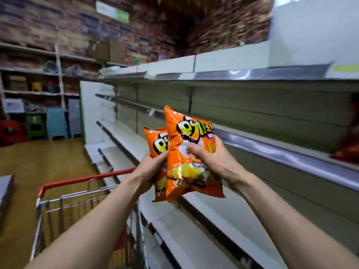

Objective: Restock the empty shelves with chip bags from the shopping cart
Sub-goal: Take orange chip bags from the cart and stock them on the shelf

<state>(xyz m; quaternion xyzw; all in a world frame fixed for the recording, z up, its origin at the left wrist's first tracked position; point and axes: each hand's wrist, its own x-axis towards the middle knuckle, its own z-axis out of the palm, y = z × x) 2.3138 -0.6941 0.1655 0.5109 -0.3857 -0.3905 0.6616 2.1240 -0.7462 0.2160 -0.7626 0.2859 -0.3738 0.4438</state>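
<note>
Two orange chip bags are held up in front of the bare white shelves (pixel 272 152). My right hand (pixel 206 154) grips the front bag (pixel 186 133) at its middle, fingers curled into the foil. My left hand (pixel 153 167) grips the rear bag (pixel 155 140), which is partly hidden behind the front one. Both bags stand upright, overlapping, level with the middle shelf. The wire shopping cart (pixel 81 197) with a red handle is at lower left, under my left forearm; something red and yellow shows inside it, blurred.
The shelf unit runs from the centre to the right in several tiers with metal price rails. A red bag (pixel 349 148) sits on a shelf at the far right edge. Plastic stools (pixel 56 123) and stocked racks stand at the far left, beyond a wooden floor.
</note>
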